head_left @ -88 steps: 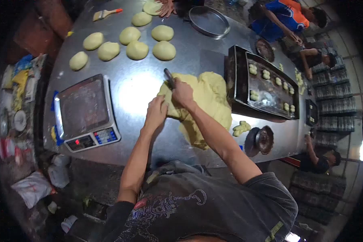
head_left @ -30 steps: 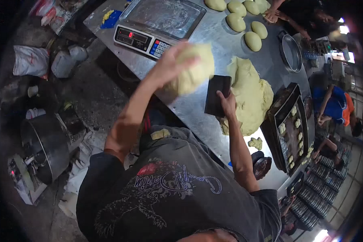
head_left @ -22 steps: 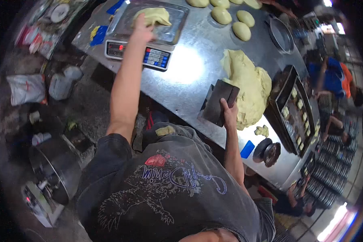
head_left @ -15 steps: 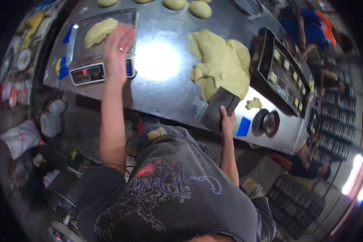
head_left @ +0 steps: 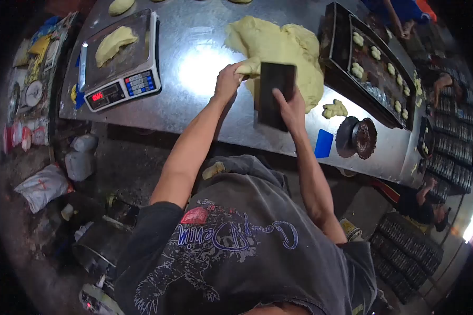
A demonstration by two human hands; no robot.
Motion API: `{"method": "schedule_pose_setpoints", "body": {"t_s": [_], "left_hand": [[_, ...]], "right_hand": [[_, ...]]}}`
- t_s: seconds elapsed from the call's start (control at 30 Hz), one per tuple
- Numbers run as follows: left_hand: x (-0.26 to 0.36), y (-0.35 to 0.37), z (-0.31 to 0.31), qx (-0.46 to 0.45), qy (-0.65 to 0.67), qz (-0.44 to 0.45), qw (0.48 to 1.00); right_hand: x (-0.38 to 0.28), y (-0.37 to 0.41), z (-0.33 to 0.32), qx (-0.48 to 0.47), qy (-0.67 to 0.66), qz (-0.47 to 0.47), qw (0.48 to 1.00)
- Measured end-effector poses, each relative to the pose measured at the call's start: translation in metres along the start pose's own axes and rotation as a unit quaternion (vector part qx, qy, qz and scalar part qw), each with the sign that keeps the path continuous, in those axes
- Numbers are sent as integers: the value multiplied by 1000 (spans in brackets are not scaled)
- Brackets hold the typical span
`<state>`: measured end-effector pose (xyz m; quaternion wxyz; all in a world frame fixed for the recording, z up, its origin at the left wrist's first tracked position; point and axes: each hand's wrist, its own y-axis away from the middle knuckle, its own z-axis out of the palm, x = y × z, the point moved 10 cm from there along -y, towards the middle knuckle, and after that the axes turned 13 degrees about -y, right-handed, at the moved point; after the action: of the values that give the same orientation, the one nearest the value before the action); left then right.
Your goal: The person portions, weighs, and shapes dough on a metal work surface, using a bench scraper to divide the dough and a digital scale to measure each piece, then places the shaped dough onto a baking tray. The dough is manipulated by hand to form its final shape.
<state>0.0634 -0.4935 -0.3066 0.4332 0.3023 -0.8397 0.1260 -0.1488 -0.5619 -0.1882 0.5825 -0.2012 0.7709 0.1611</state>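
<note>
A large pale-yellow mass of dough (head_left: 294,44) lies spread on the metal table. My left hand (head_left: 228,82) is closed around a lobe of it at the near left side. Just to the right, my right hand (head_left: 294,108) grips a dark rectangular bench scraper (head_left: 274,100), held over the near part of the dough; its lower edge and contact with the dough are hidden. A digital scale (head_left: 122,95) stands at the left of the table, bearing a cut piece of dough (head_left: 114,43). Neither hand is at the scale now.
To the right are a black baking tray (head_left: 347,84) with several small dough shapes, a small dough scrap (head_left: 335,109), a blue plastic scraper (head_left: 324,143) and dark fluted molds (head_left: 363,138). Dough balls (head_left: 121,7) line the far edge. Another person's hands (head_left: 404,29) are beyond the tray.
My left hand has left the scale, where the dough piece stays, and has taken hold of the dough mass. My right hand has raised the bench scraper from the table's edge onto the dough.
</note>
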Motion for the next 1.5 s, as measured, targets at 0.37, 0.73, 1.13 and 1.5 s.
{"method": "schedule_pose_setpoints", "body": {"t_s": [0.37, 0.73, 1.13, 1.5], "left_hand": [[-82, 148, -81, 27, 286, -228, 930], [-183, 199, -269, 250, 538, -286, 753], [-64, -29, -433, 445, -396, 56, 801], [23, 29, -132, -18, 143, -10, 990]], "right_hand": [[74, -67, 165, -244, 187, 10, 952], [62, -20, 167, -97, -129, 255, 953], [61, 2, 128, 52, -277, 236, 930], [60, 57, -15, 173, -274, 191, 926]]}}
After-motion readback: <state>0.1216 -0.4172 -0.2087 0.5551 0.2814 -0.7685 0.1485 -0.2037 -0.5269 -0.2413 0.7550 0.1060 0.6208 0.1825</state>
